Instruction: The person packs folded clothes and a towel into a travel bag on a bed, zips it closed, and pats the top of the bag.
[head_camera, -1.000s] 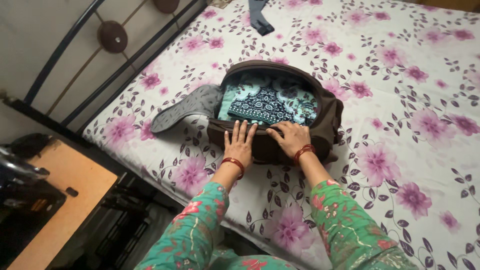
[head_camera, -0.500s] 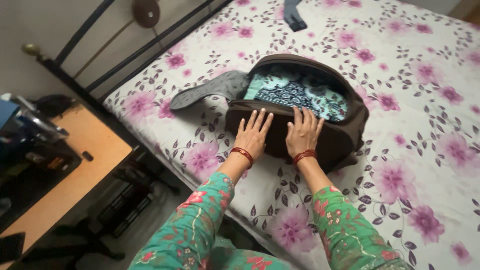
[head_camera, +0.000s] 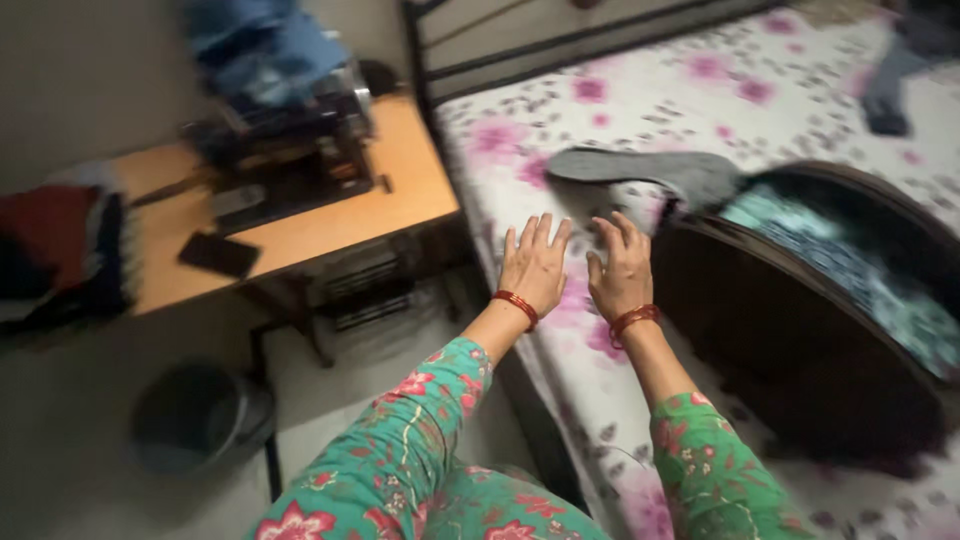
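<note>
We record a dark brown soft fabric bag (head_camera: 800, 340), rounded and open, lying on the white bedsheet printed with pink flowers (head_camera: 560, 150); its grey padded flap (head_camera: 650, 175) is folded back flat, and teal patterned cloth (head_camera: 850, 270) shows inside. Our left hand (head_camera: 535, 265), flat and empty with fingers spread, lies over the sheet just beside the bag. Our right hand (head_camera: 622, 270), likewise spread and gripping nothing, sits at the bag's near end by the flap. Beside the bed: an orange wooden table (head_camera: 400, 200), a black flat phone (head_camera: 218, 255), a grey round bucket (head_camera: 195, 420).
</note>
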